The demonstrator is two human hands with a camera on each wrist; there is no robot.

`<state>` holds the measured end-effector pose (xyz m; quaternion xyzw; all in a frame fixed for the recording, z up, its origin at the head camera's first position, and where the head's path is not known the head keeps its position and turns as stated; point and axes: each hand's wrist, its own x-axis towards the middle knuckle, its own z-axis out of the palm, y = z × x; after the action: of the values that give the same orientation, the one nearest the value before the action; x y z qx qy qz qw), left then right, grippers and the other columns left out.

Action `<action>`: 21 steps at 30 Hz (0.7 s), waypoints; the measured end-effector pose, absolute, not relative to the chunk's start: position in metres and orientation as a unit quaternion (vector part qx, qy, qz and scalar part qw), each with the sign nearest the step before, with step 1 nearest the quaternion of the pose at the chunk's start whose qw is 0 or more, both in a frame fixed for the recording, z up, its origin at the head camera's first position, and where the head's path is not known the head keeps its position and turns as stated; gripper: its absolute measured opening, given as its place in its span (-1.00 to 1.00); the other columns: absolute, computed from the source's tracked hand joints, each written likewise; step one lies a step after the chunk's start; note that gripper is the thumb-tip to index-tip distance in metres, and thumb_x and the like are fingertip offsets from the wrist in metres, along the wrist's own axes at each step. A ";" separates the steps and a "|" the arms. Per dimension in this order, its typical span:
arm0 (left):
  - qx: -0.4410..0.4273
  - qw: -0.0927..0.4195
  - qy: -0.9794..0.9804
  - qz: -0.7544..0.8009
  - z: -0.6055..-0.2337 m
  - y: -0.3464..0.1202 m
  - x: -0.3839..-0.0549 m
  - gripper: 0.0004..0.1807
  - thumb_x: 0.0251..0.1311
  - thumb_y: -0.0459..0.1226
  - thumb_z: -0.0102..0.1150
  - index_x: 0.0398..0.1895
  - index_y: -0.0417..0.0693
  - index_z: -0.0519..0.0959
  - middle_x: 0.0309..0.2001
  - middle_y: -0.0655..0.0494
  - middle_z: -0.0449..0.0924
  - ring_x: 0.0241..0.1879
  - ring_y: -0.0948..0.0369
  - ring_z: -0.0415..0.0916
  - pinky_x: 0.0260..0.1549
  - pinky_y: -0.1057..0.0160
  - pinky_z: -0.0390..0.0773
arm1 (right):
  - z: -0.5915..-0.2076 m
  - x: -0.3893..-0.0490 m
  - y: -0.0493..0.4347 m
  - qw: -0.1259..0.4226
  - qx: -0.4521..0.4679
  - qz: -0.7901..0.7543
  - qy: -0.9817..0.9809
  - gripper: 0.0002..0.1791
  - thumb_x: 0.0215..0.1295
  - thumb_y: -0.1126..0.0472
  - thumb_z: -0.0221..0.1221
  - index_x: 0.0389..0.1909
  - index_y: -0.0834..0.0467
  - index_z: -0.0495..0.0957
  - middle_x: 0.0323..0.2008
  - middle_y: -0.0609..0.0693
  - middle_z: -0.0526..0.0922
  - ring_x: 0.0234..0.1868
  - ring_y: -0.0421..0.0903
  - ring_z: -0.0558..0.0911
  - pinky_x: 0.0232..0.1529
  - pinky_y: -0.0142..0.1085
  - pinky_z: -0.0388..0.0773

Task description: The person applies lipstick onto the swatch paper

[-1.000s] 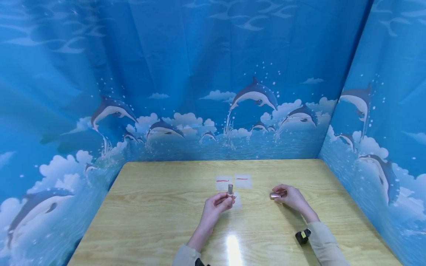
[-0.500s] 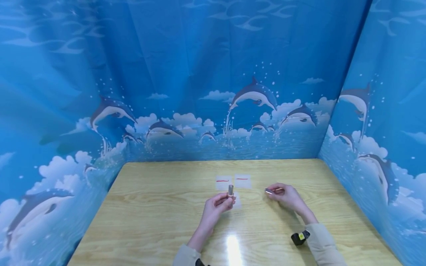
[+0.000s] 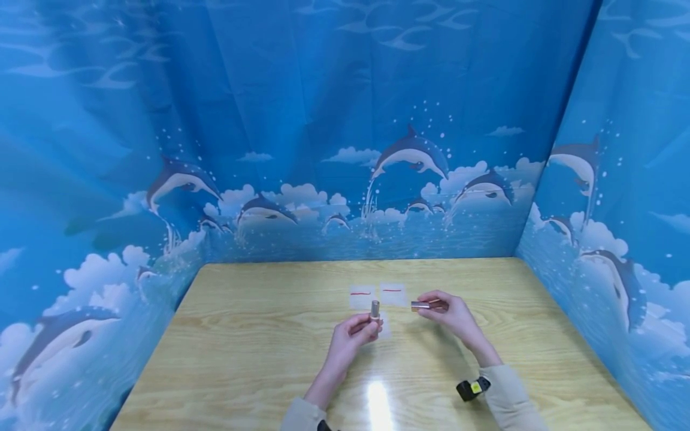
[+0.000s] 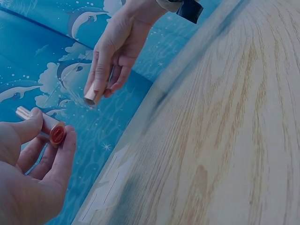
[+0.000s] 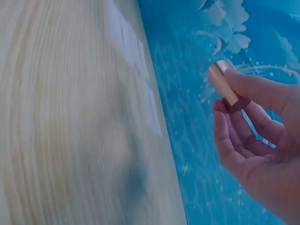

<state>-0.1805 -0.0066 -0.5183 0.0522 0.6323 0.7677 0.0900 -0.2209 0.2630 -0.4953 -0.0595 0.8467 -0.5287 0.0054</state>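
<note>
In the head view my left hand (image 3: 345,341) pinches an uncapped lipstick tube (image 3: 375,309) between thumb and fingers. The tube stands roughly upright, its shiny metal part up; in the left wrist view a red round label (image 4: 57,134) shows on its base. To the right, my right hand (image 3: 457,316) holds a rose-gold lipstick cap (image 3: 419,306) by thumb and fingertips, lying nearly level with one end toward the left hand. The right wrist view shows the cap's smooth metallic side (image 5: 224,83). Tube and cap are apart, both above the table.
Two white paper pieces, the left one (image 3: 362,296) and the right one (image 3: 394,294), each bear a red stroke on the wooden table (image 3: 259,347). A third paper (image 3: 384,327) lies partly behind the left hand. A blue dolphin-print curtain (image 3: 302,120) encloses the back and sides.
My right hand has moved left with the cap, which has turned to lie nearly level, closing on the lipstick tube. The left hand stays almost still.
</note>
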 end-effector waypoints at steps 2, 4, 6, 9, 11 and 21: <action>0.051 0.091 0.632 0.768 -0.518 -0.006 -0.180 -0.59 0.29 -0.22 0.34 0.12 -0.27 0.59 -0.01 -0.14 0.71 -0.03 0.08 0.69 0.01 0.23 0.70 | -0.494 -0.220 0.259 0.001 -0.063 -0.538 0.841 -0.59 0.20 0.18 0.44 0.03 0.25 0.64 -0.08 0.18 0.73 -0.16 -0.12 0.71 -0.16 -0.38 0.69; 0.051 0.091 0.632 0.768 -0.518 -0.007 -0.180 -0.59 0.29 -0.23 0.34 0.12 -0.28 0.59 -0.01 -0.14 0.71 -0.03 0.08 0.68 0.01 0.24 0.70 | -0.493 -0.220 0.254 0.000 -0.060 -0.553 0.831 -0.57 0.18 0.18 0.46 0.03 0.26 0.64 -0.07 0.19 0.73 -0.16 -0.14 0.71 -0.14 -0.39 0.70; 0.054 0.088 0.632 0.768 -0.518 -0.006 -0.179 -0.60 0.30 -0.24 0.32 0.11 -0.30 0.59 0.00 -0.16 0.71 -0.03 0.07 0.69 0.01 0.23 0.71 | -0.491 -0.220 0.249 0.001 -0.063 -0.572 0.818 -0.55 0.18 0.22 0.45 0.05 0.31 0.62 -0.04 0.24 0.72 -0.16 -0.18 0.71 -0.10 -0.42 0.69; 0.055 0.083 0.632 0.769 -0.517 -0.006 -0.177 -0.62 0.31 -0.26 0.31 0.10 -0.32 0.59 0.00 -0.17 0.71 -0.03 0.06 0.69 -0.01 0.22 0.72 | -0.489 -0.220 0.241 0.004 -0.066 -0.598 0.799 -0.55 0.19 0.28 0.43 0.06 0.38 0.59 -0.03 0.29 0.70 -0.16 -0.22 0.72 -0.05 -0.44 0.68; 0.056 0.080 0.630 0.771 -0.516 -0.005 -0.176 -0.63 0.32 -0.28 0.31 0.09 -0.34 0.59 0.00 -0.19 0.70 -0.04 0.06 0.69 -0.01 0.22 0.72 | -0.488 -0.220 0.236 0.005 -0.072 -0.605 0.793 -0.56 0.21 0.29 0.41 0.07 0.39 0.58 -0.02 0.29 0.71 -0.15 -0.23 0.73 -0.03 -0.44 0.67; 0.057 0.085 0.623 0.776 -0.517 -0.005 -0.178 -0.62 0.31 -0.28 0.32 0.08 -0.35 0.59 0.00 -0.20 0.70 -0.04 0.08 0.69 -0.01 0.24 0.72 | -0.481 -0.219 0.218 0.014 -0.085 -0.611 0.787 -0.55 0.26 0.17 0.40 0.10 0.29 0.61 0.00 0.20 0.72 -0.08 -0.18 0.73 0.03 -0.44 0.64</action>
<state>-0.1777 -0.0050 -0.5170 0.0568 0.6227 0.7758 0.0846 -0.2190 0.2178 -0.4811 -0.0850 0.7873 -0.6106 0.0144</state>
